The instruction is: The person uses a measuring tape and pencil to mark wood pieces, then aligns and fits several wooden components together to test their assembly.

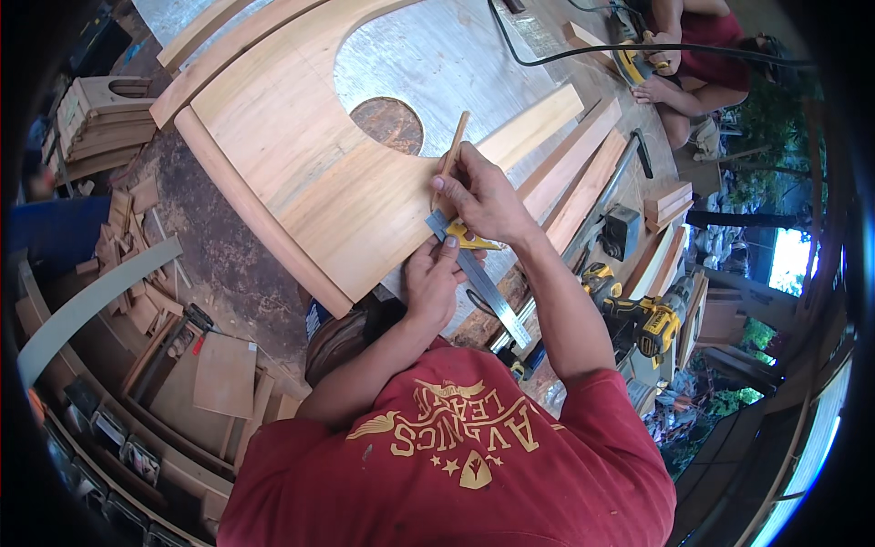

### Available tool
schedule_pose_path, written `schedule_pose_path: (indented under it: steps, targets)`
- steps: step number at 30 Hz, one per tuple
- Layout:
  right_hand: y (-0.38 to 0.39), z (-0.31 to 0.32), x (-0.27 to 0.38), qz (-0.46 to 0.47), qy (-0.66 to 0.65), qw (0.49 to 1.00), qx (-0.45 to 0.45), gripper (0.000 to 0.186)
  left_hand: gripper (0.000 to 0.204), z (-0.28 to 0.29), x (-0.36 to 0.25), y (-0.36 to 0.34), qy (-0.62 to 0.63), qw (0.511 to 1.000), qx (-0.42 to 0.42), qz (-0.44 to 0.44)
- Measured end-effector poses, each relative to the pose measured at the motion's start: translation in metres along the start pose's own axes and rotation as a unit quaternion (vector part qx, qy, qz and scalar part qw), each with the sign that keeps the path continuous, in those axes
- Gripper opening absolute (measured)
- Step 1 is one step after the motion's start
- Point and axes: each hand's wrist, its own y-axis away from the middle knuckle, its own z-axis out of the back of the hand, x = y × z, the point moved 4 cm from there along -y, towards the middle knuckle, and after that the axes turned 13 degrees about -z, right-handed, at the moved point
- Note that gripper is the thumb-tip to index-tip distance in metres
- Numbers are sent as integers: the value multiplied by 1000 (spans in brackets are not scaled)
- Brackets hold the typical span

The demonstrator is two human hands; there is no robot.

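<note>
A smooth pale wooden panel [301, 173] with a curved cut-out lies before me, a rounded wooden rail [260, 214] along its left side. At the panel's near right corner my left hand [432, 284] is closed on a combination square with a yellow head [469, 239] and a steel blade [497, 296]. The blade's far end lies at the panel's edge. My right hand [488, 202] pinches a slim, pencil-like wooden stick [458, 137] just above the square, its upper end leaning away from me. Fingers hide the stick's lower tip.
To the right lie wooden strips [570, 155], a metal bar clamp [602, 205] and yellow-black cordless drills [661, 321]. A black cable [583, 56] crosses the far side. At far right another person's hand [652, 89] works a yellow power tool [629, 64]. Wood offcuts [137, 246] lie at left.
</note>
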Motion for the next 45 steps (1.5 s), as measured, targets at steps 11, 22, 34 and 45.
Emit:
schedule_pose_path:
  steps: [11,22,34,45]
  targets:
    - [-1,0,-2,22,46,999,-14,25,32,-5,-4,1,20,999,-23,15]
    - [-3,2,-2,26,73,997,-24,22,33,-6,-6,2,-2,1000,-20,14]
    - [175,63,-90,74,-503,845,-164,19,29,-59,-34,46,-122,968,207,-68]
    - [248,15,-146,-117,-55,912,-389,21,31,-142,-188,30,-520,758,226,-323]
